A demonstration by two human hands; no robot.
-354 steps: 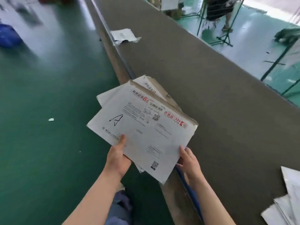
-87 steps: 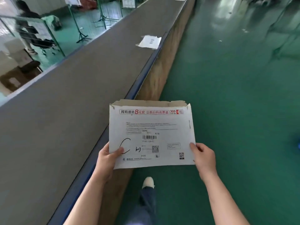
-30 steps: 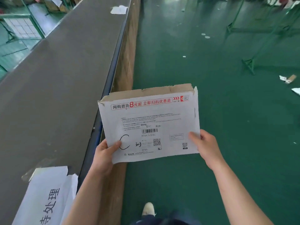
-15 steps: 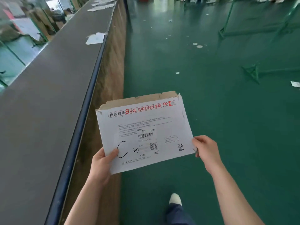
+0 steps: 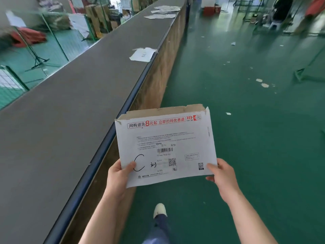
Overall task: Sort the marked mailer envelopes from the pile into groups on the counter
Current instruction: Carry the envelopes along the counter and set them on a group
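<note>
A: A green warehouse floor (image 5: 246,138) runs alongside a long grey table (image 5: 61,120), which serves as the landmark here. How far along does the sorting look?

B: Partly done, by the look of it. One flat white envelope (image 5: 142,54) lies at the table's near edge further ahead, and a larger group of envelopes (image 5: 162,12) sits at the table's far end. Which marks those carry is too small to read.

A: And the piece in hand?

B: A white mailer envelope (image 5: 167,147) with a handwritten "C" is held off the table's right side, over the floor and not touching the table. It has yet to be laid on its group, and any pile left to sort is out of view.

A: How do the hands sit?

B: The left hand (image 5: 117,176) pinches the lower left corner, thumb on the face beside the "C". The right hand (image 5: 222,176) pinches the lower right corner likewise. Both forearms reach forward, holding the envelope flat and tilted towards the person. A shoe (image 5: 159,209) shows below, between the arms.
</note>
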